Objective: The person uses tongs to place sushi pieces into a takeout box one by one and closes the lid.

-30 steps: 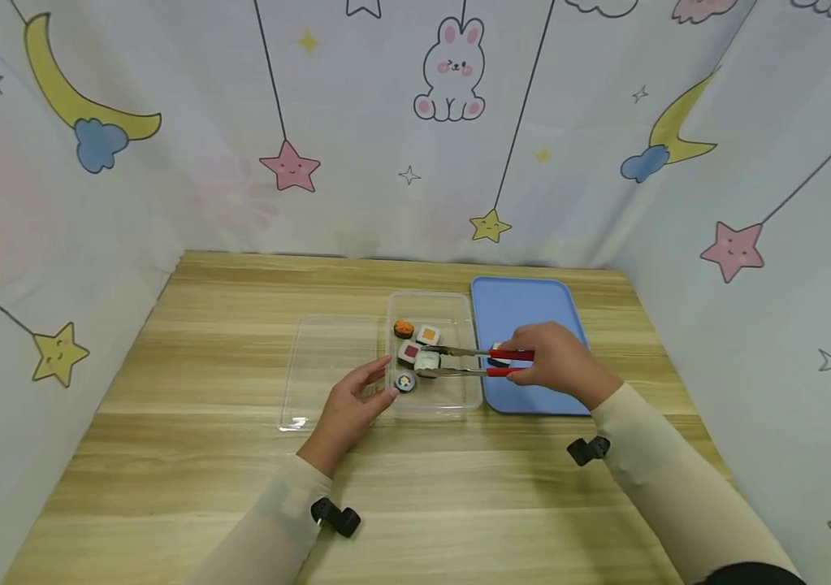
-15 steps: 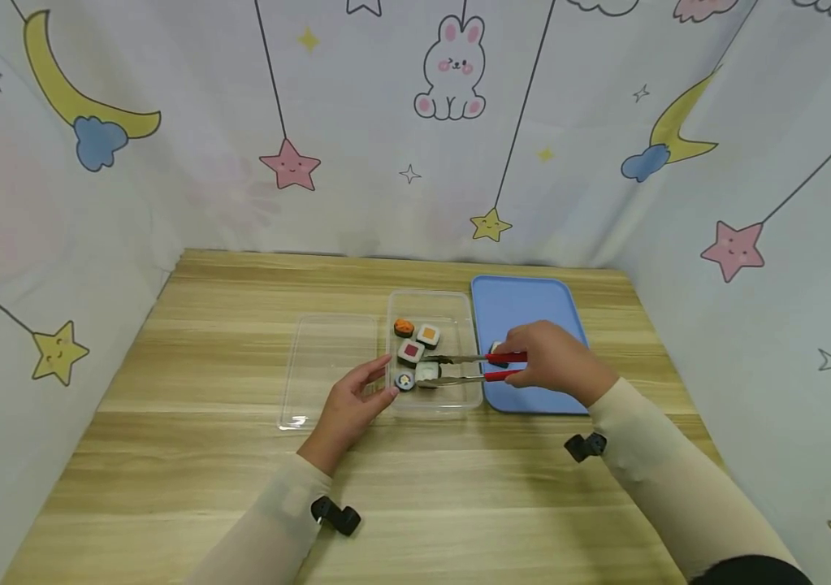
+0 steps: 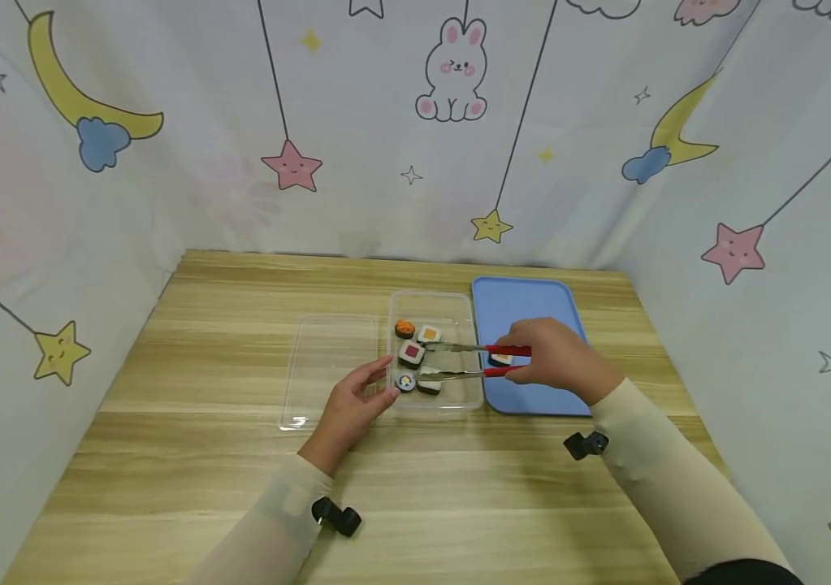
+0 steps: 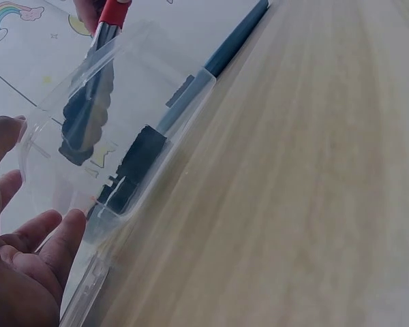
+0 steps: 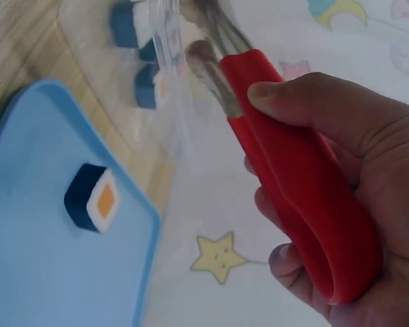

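Note:
My right hand [image 3: 561, 357] grips red-handled metal tongs [image 3: 508, 351], whose two tips stand apart over a clear plastic container [image 3: 430, 295]. Just beneath the near tip lies a white-topped sushi piece [image 3: 429, 387]. Several other toy-like sushi pieces are in the container's left half: an orange-topped one [image 3: 404, 328], one with an orange square [image 3: 429, 333], one with a red centre [image 3: 411, 353] and a small round one [image 3: 405, 382]. My left hand [image 3: 348, 410] rests its fingertips against the container's left side, fingers spread and relaxed. In the right wrist view, the tong tips are partly hidden.
A blue tray [image 3: 525, 305] stands right of the container, bearing another sushi piece with an orange square [image 5: 95, 199]. Left of the container lies a clear lid-like plastic piece [image 3: 331, 341]. A printed curtain [image 3: 357, 219] bounds the wooden table [image 3: 254, 284].
The tongs shifted nearer me, then rose and moved back away. The white-topped piece, between the tips earlier, now lies below them, slightly nearer me. My left hand stays in place.

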`<state>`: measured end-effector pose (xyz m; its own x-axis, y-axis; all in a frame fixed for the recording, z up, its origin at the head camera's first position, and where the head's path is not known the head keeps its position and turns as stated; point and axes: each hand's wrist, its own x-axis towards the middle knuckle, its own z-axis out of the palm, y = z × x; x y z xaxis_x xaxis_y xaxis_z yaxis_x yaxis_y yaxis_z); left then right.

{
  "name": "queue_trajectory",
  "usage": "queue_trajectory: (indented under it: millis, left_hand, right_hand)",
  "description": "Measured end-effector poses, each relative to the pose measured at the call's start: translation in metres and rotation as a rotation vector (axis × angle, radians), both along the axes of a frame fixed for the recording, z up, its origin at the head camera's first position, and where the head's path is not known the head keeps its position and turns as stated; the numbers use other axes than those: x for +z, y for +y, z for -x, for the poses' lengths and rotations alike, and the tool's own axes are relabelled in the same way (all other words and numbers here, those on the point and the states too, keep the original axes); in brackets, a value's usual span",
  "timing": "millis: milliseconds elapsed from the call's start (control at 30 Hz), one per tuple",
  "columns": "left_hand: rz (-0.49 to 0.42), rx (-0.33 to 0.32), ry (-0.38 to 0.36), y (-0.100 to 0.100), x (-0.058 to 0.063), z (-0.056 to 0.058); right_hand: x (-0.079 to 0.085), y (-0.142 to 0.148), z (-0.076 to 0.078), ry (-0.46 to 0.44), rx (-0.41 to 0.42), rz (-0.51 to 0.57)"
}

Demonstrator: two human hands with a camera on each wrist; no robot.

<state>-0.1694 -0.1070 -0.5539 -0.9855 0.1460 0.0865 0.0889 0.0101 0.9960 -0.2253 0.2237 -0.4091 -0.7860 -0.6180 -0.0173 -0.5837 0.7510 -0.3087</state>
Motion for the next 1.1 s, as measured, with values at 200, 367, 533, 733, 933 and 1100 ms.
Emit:
queue_trajectory:
  millis: [200, 367, 533, 733, 933, 1100]
  left_hand:
    - [0.014, 0.000, -0.014, 0.001, 0.002, -0.001]
    - [0.014, 0.000, -0.013, 0.002, 0.002, -0.001]
    - [0.010, -0.006, -0.006, 0.002, 0.001, 0.000]
    - [0.010, 0.001, -0.020, 0.003, 0.003, -0.001]
    - [0.006, 0.004, -0.029, 0.004, 0.003, 0.000]
    - [0.011, 0.004, -0.029, 0.003, -0.001, 0.000]
  right_hand:
    - [-0.009, 0.028, -0.008, 0.050, -0.158, 0.111]
    - [-0.022, 0.060, -0.015, 0.103, -0.306, 0.228]
    - [-0.040, 0.094, -0.022, 0.065, -0.436, 0.256]
    - [-0.068, 0.120, -0.034, 0.012, -0.493, 0.257]
    - [-0.088, 0.131, -0.045, 0.017, -0.540, 0.270]
    - [-0.097, 0.133, -0.051, 0.016, -0.543, 0.283]
